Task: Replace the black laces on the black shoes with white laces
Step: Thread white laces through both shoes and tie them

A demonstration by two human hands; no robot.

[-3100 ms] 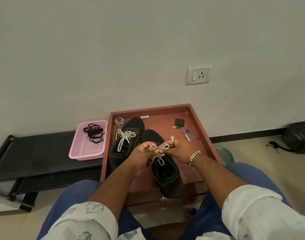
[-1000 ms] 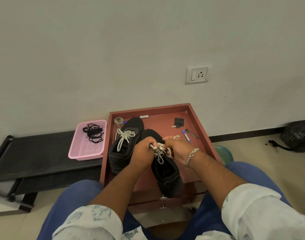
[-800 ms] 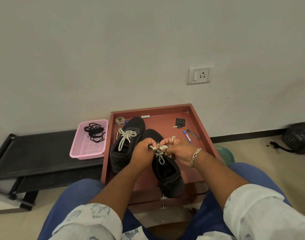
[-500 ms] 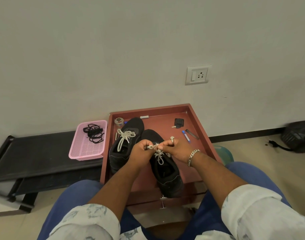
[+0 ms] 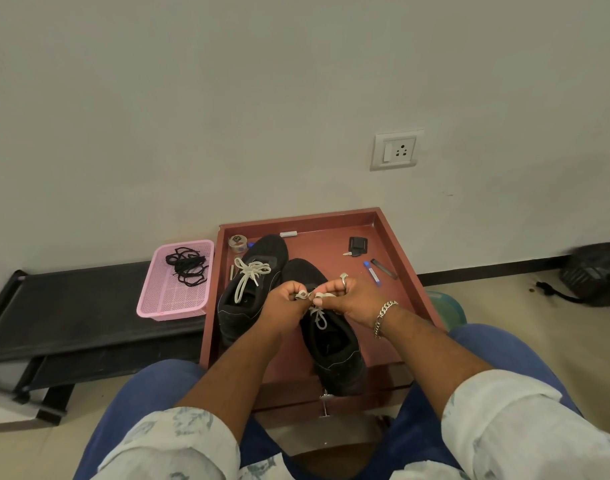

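Note:
Two black shoes stand side by side in a red-brown tray (image 5: 397, 237). The left shoe (image 5: 241, 306) has a white lace tied in a bow (image 5: 251, 271). Over the right shoe (image 5: 334, 355) my left hand (image 5: 284, 304) and my right hand (image 5: 353, 297) meet, each pinching a loop of its white lace (image 5: 318, 315). The knot itself is partly hidden by my fingers. The removed black laces (image 5: 186, 265) lie bundled in a pink basket (image 5: 173, 299) to the left.
Small items lie at the tray's back: a round tin (image 5: 237, 242), a black key fob (image 5: 357, 245), a blue-capped stick (image 5: 372, 273). A black low rack (image 5: 71, 306) stretches left. A wall socket (image 5: 396, 150) and a dark bag (image 5: 594, 271) are on the right.
My hands stayed over the right shoe working the white lace; the loops they held wide apart are now drawn close together at the knot.

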